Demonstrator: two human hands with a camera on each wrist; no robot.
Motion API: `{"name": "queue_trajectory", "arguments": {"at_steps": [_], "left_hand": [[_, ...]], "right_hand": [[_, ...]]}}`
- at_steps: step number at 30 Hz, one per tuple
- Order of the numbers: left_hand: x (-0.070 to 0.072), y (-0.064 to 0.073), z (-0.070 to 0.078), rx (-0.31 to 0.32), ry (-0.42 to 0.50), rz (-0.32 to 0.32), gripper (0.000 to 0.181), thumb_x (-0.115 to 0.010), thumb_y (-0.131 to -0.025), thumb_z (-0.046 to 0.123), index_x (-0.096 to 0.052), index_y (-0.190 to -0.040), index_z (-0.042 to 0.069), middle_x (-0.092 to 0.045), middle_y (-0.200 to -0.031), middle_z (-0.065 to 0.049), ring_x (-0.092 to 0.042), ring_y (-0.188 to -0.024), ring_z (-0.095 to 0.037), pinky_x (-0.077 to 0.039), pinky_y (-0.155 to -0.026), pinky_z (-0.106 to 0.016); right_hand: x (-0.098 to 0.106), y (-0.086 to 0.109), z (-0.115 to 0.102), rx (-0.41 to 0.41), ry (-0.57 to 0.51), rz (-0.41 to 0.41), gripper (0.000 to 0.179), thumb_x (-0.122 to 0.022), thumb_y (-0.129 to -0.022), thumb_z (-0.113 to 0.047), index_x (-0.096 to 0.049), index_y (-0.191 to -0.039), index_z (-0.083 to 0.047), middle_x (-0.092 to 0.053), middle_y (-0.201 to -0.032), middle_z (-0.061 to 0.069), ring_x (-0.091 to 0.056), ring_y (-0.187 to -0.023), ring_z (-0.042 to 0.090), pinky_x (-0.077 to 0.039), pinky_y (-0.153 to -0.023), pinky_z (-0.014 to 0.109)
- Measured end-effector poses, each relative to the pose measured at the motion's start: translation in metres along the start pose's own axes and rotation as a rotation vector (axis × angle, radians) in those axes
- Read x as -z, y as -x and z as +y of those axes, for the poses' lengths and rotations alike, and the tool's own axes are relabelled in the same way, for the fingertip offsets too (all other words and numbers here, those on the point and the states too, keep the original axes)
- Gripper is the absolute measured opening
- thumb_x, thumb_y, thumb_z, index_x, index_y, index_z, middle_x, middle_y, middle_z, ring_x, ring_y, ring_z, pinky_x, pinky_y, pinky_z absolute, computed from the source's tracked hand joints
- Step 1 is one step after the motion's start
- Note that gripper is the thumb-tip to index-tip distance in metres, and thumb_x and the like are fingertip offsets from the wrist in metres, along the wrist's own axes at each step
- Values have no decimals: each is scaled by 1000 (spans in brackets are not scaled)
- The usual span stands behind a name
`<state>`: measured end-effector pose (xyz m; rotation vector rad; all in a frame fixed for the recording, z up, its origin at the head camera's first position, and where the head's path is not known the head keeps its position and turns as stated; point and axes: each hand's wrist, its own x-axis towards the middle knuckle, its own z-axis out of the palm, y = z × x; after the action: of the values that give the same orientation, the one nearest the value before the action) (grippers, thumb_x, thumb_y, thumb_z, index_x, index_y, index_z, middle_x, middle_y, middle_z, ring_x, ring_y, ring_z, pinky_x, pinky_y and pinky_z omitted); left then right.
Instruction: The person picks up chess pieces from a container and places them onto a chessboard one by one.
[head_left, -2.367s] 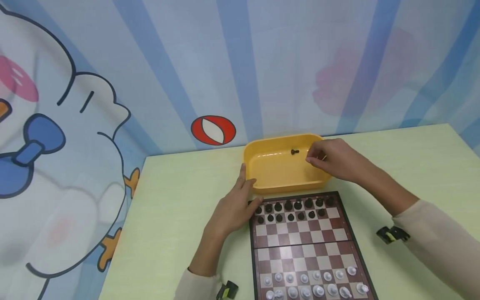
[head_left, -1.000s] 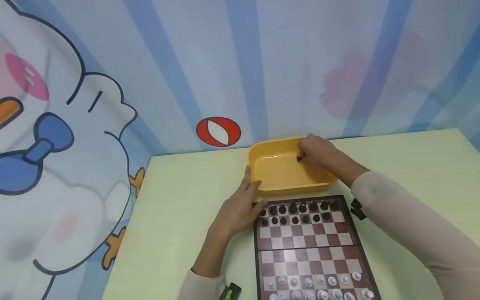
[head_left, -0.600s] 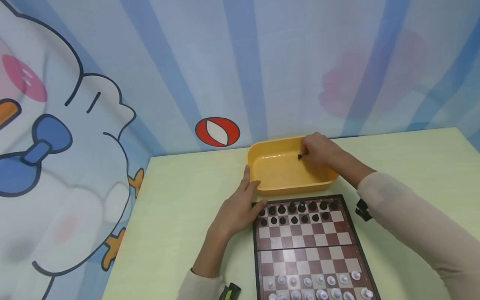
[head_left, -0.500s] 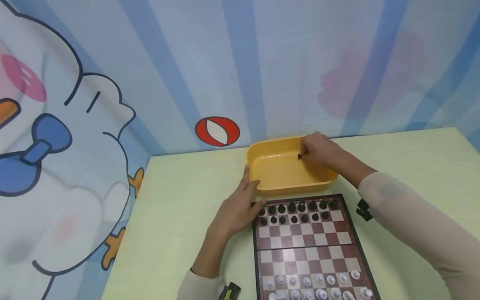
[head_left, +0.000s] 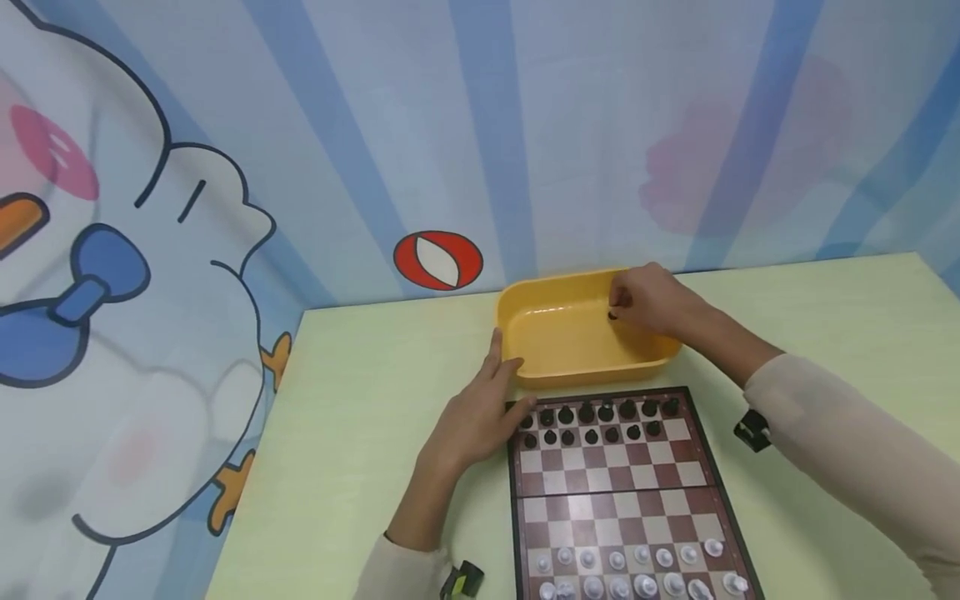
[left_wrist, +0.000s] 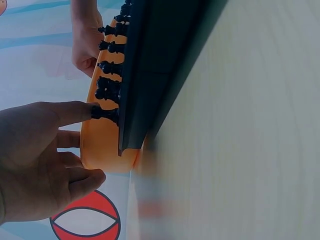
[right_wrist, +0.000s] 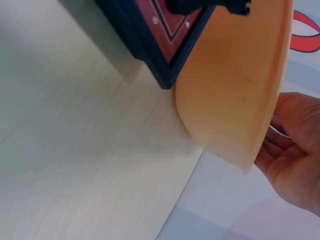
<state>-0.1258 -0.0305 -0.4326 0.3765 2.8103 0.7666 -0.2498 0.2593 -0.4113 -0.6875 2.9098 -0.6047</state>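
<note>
My right hand (head_left: 654, 302) is over the right part of a yellow tray (head_left: 570, 379), pinching a small black chess piece (head_left: 612, 316) between thumb and fingers. Only a bit of that piece shows; in the right wrist view, the tray wall (right_wrist: 230, 95) hides the fingertips. My left hand (head_left: 472, 417) has its fingers extended at the tray's near left corner. Its thumb lies by the far left corner of a folding chessboard (head_left: 600, 483), at a black corner piece (left_wrist: 104, 114) in the left wrist view.
Black chess pieces (head_left: 587, 412) stand in two rows at the board's far end. White pieces (head_left: 617, 560) stand in two rows at the near end. The pale table (head_left: 360, 433) meets a printed backdrop (head_left: 570, 125) just behind the tray.
My right hand reached into the tray and took hold of the black chess piece lying there. It has since moved slightly right with it. My left hand stays in place.
</note>
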Motion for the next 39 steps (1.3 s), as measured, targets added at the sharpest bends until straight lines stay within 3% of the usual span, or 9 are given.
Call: {"name": "queue_trajectory", "arguments": {"at_steps": [9,23,29,39], "left_hand": [[1,-3,3,6,5,-5,66,-66,-105,41,-44,-162,16,2,-180,2,-35,-159,-26,-46,-120,-50],[-2,-4,3,0,-5,1,65,-64,-106,43,-45,-162,17,1,-180,2,-35,-160,-25,-46,-120,-49],[-2,-2,0,-6,6,1,64,-64,-106,43,-46,-161,16,1,-180,0,-36,-159,-27,-47,-118,-50],[1,0,0,-16,1,8,63,-64,-106,42,-46,-161,16,-1,-180,0,-35,-160,-26,-46,-119,-50]], "right_hand": [[12,19,-5,46,-8,38,8,-76,-96,-7,-79,-102,-2,-80,-94,10,-76,-89,29,-63,-81,47],[33,74,-19,126,-29,151,12,-78,-96,-8,-82,-107,-7,-82,-100,5,-77,-88,22,-63,-76,41],[32,96,-25,143,1,192,15,-80,-94,-7,-82,-108,-7,-81,-99,4,-76,-87,20,-64,-74,39],[23,128,-23,205,18,340,21,-87,-85,-4,-83,-104,-13,-78,-93,-4,-72,-79,11,-58,-63,28]]}}
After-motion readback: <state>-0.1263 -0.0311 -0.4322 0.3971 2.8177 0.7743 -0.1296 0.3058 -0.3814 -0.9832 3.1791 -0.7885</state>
